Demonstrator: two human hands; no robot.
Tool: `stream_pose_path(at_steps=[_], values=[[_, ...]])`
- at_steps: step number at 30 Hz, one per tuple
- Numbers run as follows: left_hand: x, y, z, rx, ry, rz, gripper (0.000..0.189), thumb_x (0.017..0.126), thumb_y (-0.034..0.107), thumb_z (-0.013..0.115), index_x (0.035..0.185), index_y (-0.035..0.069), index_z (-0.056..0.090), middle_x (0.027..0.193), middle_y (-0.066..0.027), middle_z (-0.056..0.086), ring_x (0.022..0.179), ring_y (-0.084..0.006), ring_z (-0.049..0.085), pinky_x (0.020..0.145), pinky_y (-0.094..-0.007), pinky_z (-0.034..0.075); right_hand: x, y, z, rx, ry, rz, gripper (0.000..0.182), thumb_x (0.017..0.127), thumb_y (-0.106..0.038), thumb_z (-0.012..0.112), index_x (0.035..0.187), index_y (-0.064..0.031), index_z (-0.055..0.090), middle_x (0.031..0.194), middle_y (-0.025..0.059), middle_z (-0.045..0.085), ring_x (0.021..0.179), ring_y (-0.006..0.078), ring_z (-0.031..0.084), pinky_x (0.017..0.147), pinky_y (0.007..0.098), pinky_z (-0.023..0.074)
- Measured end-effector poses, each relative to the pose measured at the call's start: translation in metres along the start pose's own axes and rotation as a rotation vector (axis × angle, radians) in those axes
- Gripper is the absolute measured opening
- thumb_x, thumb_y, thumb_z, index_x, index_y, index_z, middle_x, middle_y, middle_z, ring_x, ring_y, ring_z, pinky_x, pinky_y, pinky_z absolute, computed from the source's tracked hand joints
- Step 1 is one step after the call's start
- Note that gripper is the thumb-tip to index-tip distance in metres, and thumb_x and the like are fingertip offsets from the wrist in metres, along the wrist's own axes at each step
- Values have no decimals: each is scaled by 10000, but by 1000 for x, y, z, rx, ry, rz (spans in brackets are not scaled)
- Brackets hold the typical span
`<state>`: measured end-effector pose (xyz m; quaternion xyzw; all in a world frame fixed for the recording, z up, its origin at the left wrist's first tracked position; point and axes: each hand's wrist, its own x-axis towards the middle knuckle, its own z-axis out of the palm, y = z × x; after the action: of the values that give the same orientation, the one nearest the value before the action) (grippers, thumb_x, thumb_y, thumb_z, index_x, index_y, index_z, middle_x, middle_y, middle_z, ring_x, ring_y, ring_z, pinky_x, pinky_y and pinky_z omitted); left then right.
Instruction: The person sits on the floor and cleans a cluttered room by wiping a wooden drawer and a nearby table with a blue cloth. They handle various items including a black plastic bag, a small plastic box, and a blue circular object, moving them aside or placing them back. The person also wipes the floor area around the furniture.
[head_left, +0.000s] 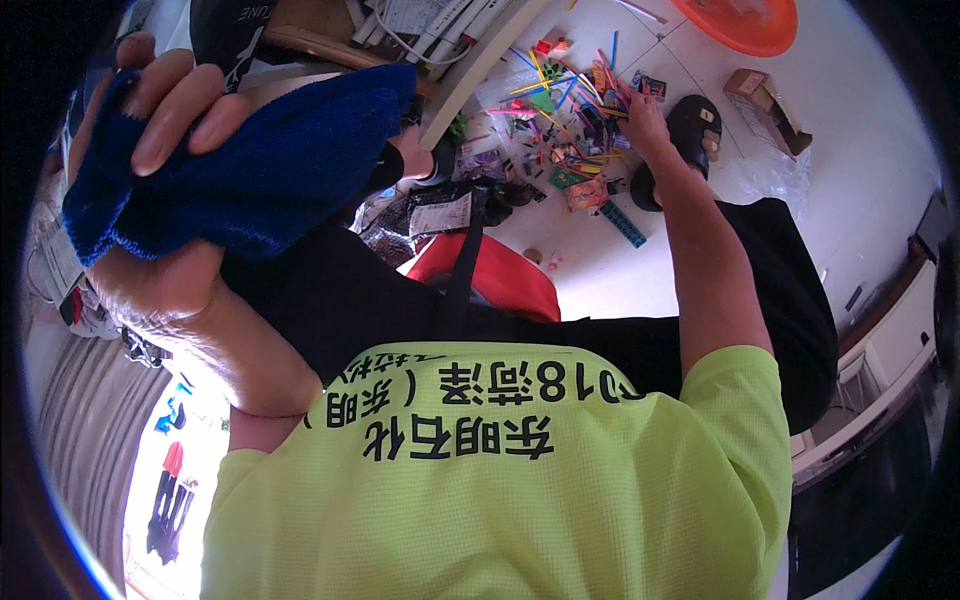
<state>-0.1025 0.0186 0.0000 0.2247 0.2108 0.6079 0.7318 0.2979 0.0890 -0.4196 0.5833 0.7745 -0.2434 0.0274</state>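
My left hand (180, 112) is raised at the upper left, with its fingers closed over a dark blue plush cloth (300, 150) that hangs out to the right. Down on the floor, my right hand (646, 124) reaches into a scattered pile of thin coloured sticks (574, 94), small picture cards and little plastic pieces. Its fingertips are at the pile's right side; whether they pinch anything is too small to tell. A turquoise plastic strip with holes (622, 225) and an orange picture packet (586, 193) lie at the near edge of the pile.
My black shoe (694, 131) stands right of the pile, near an open cardboard box (769, 112) and clear plastic wrap (769, 180). An orange plastic basin (739, 22) is farther off. Nearer are a labelled black plastic parcel bag (442, 214) and a red seat (502, 274). A pale panel (472, 75) borders the left.
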Motion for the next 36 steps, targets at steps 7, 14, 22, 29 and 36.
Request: stream_pose_path(at_steps=[7, 14, 22, 29, 36], values=[[0, 0, 22, 72, 236, -44, 571, 825, 347, 608, 1231, 51, 337, 842, -22, 467, 728, -138, 534, 748, -323, 387, -2, -32, 11, -50, 23, 124, 391, 757, -139, 639, 1125, -89, 518, 1162, 205, 478, 1075, 389, 498, 855, 462, 458], [-1, 4, 10, 97, 161, -25, 538, 824, 296, 601, 1212, 29, 343, 852, -16, 448, 728, -127, 517, 748, -297, 366, 13, -21, 12, 71, -52, -44, 283, 803, -195, 583, 1026, -34, 518, 916, 221, 609, 837, 377, 611, 734, 456, 493], [4, -4, 22, 109, 171, -23, 523, 813, 319, 607, 1173, 33, 358, 830, -13, 455, 712, -125, 524, 724, -291, 371, 20, -36, 34, 112, 66, -170, 248, 874, -224, 508, 1009, -17, 486, 801, 231, 604, 727, 399, 602, 633, 474, 481], [-2, 7, -2, 64, 71, -41, 667, 789, 356, 660, 1263, 50, 304, 891, -27, 493, 778, -147, 559, 785, -322, 398, 19, -80, 38, -20, -30, 106, 263, 879, -213, 469, 1050, -16, 503, 970, 201, 617, 840, 351, 632, 709, 454, 517], [-5, 1, 7, 51, 121, -39, 668, 789, 367, 661, 1267, 68, 303, 893, -22, 507, 808, -138, 573, 798, -315, 405, 12, -80, 36, -97, -108, 16, 265, 856, -223, 521, 1061, -55, 536, 1058, 190, 587, 886, 356, 623, 749, 462, 509]])
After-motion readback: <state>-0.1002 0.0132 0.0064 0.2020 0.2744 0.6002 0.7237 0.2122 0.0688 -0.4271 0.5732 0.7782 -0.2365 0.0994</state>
